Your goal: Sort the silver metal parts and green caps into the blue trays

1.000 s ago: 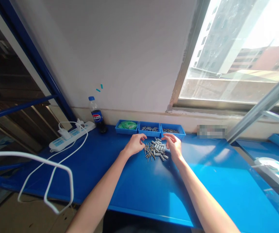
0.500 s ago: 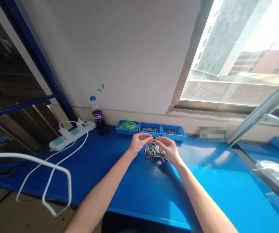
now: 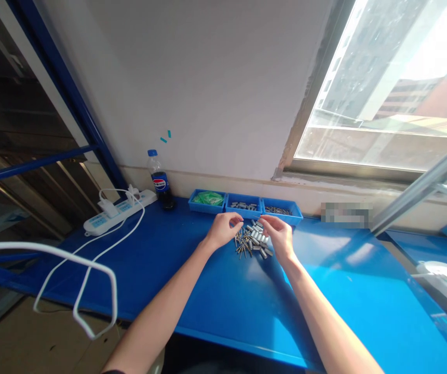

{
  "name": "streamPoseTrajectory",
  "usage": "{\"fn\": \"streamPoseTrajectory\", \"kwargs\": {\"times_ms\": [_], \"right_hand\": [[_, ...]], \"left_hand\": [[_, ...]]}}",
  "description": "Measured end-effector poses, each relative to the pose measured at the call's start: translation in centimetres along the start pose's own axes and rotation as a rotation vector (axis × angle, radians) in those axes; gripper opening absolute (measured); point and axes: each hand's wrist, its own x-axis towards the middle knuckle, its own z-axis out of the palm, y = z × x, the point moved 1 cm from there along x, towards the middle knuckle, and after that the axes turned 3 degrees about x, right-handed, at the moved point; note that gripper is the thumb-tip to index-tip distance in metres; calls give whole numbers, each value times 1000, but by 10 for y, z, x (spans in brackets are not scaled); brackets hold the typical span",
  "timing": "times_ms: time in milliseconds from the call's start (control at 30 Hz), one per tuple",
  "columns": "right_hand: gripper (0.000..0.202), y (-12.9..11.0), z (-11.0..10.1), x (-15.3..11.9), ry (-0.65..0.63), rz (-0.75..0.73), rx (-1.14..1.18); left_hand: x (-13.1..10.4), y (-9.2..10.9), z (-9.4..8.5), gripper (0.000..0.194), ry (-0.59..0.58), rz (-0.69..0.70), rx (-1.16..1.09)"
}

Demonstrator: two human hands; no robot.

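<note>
My left hand is closed, thumb and forefinger tips meeting in a pinch; whatever is in it is too small to make out. My right hand is also closed, with a small thin piece showing faintly at its fingertips. The two hands are held apart over the work table. Beneath and between them lies a pile of thin brass-and-dark metal pins, with several short silver metal cylinders heaped against it on the right.
Three joined blue bins hold green bags, silver cylinders and thin pins. A cola bottle and a white power strip with looping cables stand left on the blue table. A metal post rises at the right.
My hands, which met at the fingertips, have drawn apart, the right one moving to the right. More of the silver cylinders shows between them. The whole view has shifted slightly.
</note>
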Motion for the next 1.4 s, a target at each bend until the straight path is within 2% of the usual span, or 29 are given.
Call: {"fn": "streamPoseTrajectory", "kwargs": {"times_ms": [100, 300, 533, 800, 933, 1133, 1200, 1333, 1400], "right_hand": [[60, 6, -5, 5, 68, -51, 7], [76, 9, -11, 8, 44, -49, 24], [63, 8, -16, 8, 30, -41, 44], [57, 12, -17, 10, 13, -38, 54], [54, 13, -16, 10, 3, -29, 63], [47, 11, -14, 9, -18, -28, 51], [46, 9, -12, 8, -38, -22, 48], [42, 3, -8, 4, -115, -20, 28], [41, 0, -6, 1, -168, -23, 18]], "left_hand": [[-1, -5, -7, 18, -88, 56, 158], [-4, -11, -4, 23, -192, 61, 230], [-8, -12, 3, 25, -229, 65, 276], [-7, -12, 10, 40, -182, 16, 256], [-5, -10, 12, 41, -95, -34, 143], [1, 2, 10, 42, 67, -99, -219], [3, 5, 9, 40, 82, -95, -328], [4, 5, 10, 17, 49, -108, -513], [2, 5, 12, 21, 24, -147, -597]]}}
